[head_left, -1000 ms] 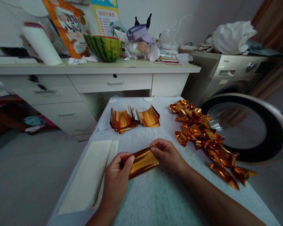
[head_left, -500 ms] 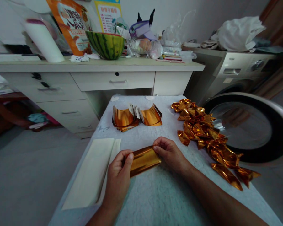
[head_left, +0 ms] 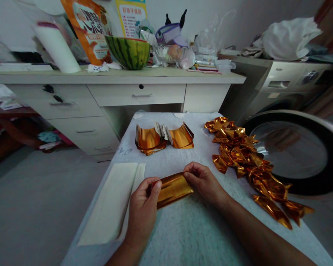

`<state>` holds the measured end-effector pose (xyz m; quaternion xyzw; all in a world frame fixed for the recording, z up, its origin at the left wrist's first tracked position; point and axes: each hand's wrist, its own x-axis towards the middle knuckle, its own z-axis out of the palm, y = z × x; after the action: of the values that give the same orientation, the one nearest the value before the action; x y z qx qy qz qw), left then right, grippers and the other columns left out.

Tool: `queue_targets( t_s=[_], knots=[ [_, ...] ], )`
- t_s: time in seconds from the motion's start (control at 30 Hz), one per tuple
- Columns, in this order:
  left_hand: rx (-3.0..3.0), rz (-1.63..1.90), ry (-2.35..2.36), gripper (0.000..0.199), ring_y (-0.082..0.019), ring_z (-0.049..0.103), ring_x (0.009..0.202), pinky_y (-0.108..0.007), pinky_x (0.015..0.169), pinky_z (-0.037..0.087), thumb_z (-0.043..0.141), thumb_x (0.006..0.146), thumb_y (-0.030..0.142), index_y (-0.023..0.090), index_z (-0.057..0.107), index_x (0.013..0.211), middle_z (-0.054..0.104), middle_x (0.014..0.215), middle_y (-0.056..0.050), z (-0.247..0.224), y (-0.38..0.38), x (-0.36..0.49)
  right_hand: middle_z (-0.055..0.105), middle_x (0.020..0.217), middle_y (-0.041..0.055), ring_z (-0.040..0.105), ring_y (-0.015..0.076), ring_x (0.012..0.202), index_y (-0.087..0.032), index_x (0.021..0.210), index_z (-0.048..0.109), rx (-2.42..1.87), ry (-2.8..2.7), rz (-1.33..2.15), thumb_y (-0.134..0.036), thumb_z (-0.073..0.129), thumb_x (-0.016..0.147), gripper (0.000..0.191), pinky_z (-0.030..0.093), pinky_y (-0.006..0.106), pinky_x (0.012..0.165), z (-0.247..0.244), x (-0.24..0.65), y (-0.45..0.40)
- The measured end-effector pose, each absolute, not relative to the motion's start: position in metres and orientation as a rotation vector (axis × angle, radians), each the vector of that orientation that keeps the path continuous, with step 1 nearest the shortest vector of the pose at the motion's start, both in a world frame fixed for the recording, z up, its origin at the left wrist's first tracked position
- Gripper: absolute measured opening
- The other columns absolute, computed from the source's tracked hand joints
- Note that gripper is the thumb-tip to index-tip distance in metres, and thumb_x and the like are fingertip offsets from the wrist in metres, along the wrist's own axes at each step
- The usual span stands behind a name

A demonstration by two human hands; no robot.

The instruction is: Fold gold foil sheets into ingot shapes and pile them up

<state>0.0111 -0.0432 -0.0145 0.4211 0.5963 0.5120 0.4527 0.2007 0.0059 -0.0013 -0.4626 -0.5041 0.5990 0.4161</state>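
Nearest, a gold foil-paper piece [head_left: 174, 189] is held btwn both hands, over the near-middle of the tabletop [head_left: 188, 236]; whether its near edge is rested on the surface can't be told. Its long axis is run L to R, w/ the R end angled slightly farther from the wearer. The L end is pinched by the L hand [head_left: 143, 203], thumb on top, fingers tucked behind; the far R corner is pinched btwn thumb & fingers of the R hand [head_left: 206, 183]. Neither can be called nearer, as the piece is touched by both, one per end. Just beside the L hand, folded cream paper [head_left: 108, 203] is laid flat, long side pointed away. To the R, well apart, a heap of folded gold pieces [head_left: 238, 153] is spread along the tabletop's R side. Beyond the hands, a curled foil stack [head_left: 148, 138] is set next to a second curled stack [head_left: 181, 136]. Farther back, a watermelon half [head_left: 129, 53] is seen on the rear tabletop [head_left: 166, 79]. Vs. 1 s ago, grip & foil angle are abt. unchanged; the whole scene is shifted a bit R in view, so a slight head turn L is inferred.
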Motion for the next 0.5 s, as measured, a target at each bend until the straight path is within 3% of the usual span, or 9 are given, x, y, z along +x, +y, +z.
queue_targets(
  t_s=[0.5],
  knots=[
    [1.064,1.237,1.495,0.034,-0.020,0.064,0.084,-0.029,0.076,0.052,0.062,0.085,0.047,0.018,0.067,0.100,0.069,0.084,-0.003,-0.0150,-0.0429,0.0107,0.052,0.065,-0.0041,0.045,0.0093,0.058,-0.017,0.077,0.057,-1.160,-1.267,1.527,-0.040,0.068,0.078,0.025,0.034,0.022,0.054,-0.0002,0.2024,0.0042]
  ],
)
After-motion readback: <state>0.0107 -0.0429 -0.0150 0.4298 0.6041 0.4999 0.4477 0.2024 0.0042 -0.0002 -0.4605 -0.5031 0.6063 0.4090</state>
